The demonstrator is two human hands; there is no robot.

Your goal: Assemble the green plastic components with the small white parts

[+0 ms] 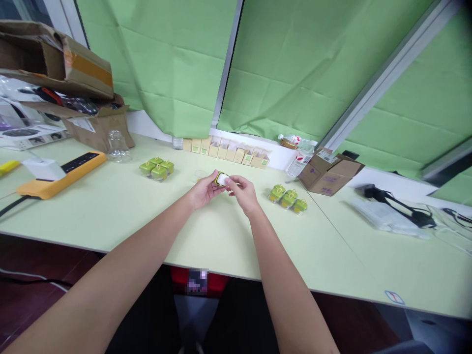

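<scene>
Above the middle of the table, my left hand (205,191) is closed around a small green lid (221,179) with a white inside facing up. The fingertips of my right hand (241,191) pinch the lid's right edge and touch the white part. Just behind my left hand lies a small clear cup (200,175), partly covered by the fingers. To the left stands a cluster of small clear containers with green lids (157,168). On the right is a similar group of green-lidded containers (288,198) with looped tops and something yellow inside.
Small open cartons (230,149) line the back edge. Plastic bottles (298,155) and a cardboard box (328,172) stand back right. A headset (401,206) lies farther right. An orange power strip (62,177), a clear jar (118,147) and stacked boxes (88,73) occupy the left.
</scene>
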